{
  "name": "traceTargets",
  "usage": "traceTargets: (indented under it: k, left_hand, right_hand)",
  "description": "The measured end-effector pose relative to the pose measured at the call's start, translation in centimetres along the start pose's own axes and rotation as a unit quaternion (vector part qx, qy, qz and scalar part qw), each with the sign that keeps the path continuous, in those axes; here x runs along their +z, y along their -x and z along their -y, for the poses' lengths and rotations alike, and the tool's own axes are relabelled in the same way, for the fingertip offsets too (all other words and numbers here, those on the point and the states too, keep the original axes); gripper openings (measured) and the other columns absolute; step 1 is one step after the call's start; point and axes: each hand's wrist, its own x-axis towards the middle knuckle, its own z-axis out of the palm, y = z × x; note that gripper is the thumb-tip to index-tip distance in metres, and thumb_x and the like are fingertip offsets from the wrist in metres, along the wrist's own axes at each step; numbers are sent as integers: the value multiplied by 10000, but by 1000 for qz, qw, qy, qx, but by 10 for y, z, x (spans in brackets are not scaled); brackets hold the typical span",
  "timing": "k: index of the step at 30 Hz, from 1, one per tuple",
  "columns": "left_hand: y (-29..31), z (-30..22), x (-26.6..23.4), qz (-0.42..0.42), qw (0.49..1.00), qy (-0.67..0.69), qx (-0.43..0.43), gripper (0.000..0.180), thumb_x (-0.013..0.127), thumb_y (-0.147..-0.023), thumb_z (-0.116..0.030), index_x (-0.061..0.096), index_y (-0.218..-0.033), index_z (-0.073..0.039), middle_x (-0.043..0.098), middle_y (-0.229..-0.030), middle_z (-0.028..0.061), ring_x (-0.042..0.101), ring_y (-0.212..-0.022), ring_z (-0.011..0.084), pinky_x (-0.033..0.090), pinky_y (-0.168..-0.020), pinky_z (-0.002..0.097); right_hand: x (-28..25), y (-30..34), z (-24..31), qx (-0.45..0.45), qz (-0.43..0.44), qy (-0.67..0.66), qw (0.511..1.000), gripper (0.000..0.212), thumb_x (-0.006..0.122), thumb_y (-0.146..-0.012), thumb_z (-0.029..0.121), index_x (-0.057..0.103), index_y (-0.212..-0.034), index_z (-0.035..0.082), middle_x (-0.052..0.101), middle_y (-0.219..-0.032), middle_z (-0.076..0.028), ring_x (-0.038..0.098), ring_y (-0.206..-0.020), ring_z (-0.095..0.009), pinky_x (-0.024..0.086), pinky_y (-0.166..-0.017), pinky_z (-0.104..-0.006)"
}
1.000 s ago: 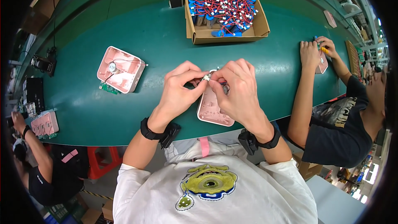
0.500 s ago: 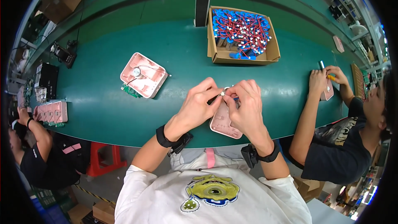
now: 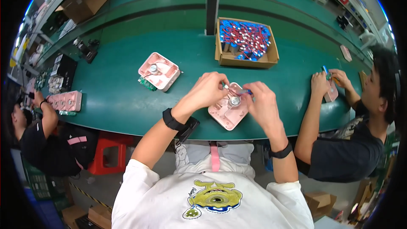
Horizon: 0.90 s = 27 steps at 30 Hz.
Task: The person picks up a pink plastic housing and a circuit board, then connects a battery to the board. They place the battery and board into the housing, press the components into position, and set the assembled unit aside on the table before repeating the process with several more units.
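Apart now, after meeting over a white connector a half second ago, my two hands have uncovered most of the pink shell between them. My left hand (image 3: 207, 89) is at the shell's far left corner, thumb and forefinger pinching a small pale connector (image 3: 225, 86) on thin wires. My right hand (image 3: 264, 104) is at its far right side, thumb and fingers closed on a blue cell (image 3: 244, 92) — partly hidden by those same fingers, so I cannot tell how much of it they cover.

The pink shell (image 3: 228, 124) lies open side up on the green table (image 3: 114, 85), near me, turned at a slant. Inside it, toward the right, sits a round silver speaker (image 3: 235, 101).

Farther off and to the left lies a second pink shell (image 3: 170, 74), also open side up, with a green circuit board (image 3: 147, 84) at its left edge. On the far side of the table stands a cardboard box (image 3: 250, 64) of blue cells with red wires — well apart from my hands. To my right, a co-worker (image 3: 345, 159) handles another pink shell (image 3: 331, 93).
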Motion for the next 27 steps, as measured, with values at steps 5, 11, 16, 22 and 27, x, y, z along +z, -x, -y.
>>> traceTargets:
  k: [5, 11, 16, 22, 27]
  left_hand:
    - [23, 26, 29, -70, 997, -18, 15, 284, 780, -779, -213, 727, -962, -3, 728, -827, 217, 743, -781, 383, 588, -687, 465]
    - [73, -13, 23, -19, 999, -13, -39, 357, 801, -800, -201, 685, -1060, 15, 661, -1010, 241, 692, -931, 423, 569, -778, 472]
    - [98, 20, 63, -64, 996, -12, 64, 414, 765, -825, -49, 620, -1207, 20, 514, -1166, 212, 621, -1018, 423, 546, -845, 462]
    - [96, 15, 85, -4, 976, 169, 139, 539, 693, -868, 23, 559, -1389, -16, 525, -1206, 200, 635, -1005, 386, 564, -845, 462]
    - [124, -3, 34, -145, 985, 74, 60, 585, 678, -894, 8, 560, -1461, -80, 593, -1245, 181, 649, -1087, 343, 602, -882, 422]
  right_hand:
    - [25, 4, 20, -46, 36, 85, 995, 265, 653, -744, -54, 689, -1005, -32, 640, -889, -192, 634, -893, -398, 540, -799, -500]
    - [1, 9, 10, -9, 80, 50, 995, 382, 645, -805, -95, 681, -1182, -50, 688, -1145, -236, 648, -1102, -430, 537, -951, -480]
    - [-14, 39, 37, 33, 64, -13, 997, 698, 722, -846, -12, 488, -1503, -40, 529, -1500, -286, 503, -1374, -475, 407, -1162, -527]
    - [12, 60, 42, 75, 43, 60, 994, 937, 863, -799, 175, 374, -1574, -19, 390, -1586, -331, 367, -1468, -543, 282, -1236, -608]
    - [4, 53, 37, 163, 44, 103, 980, 975, 870, -763, 186, 375, -1591, 43, 343, -1616, -301, 391, -1461, -514, 363, -1185, -611]
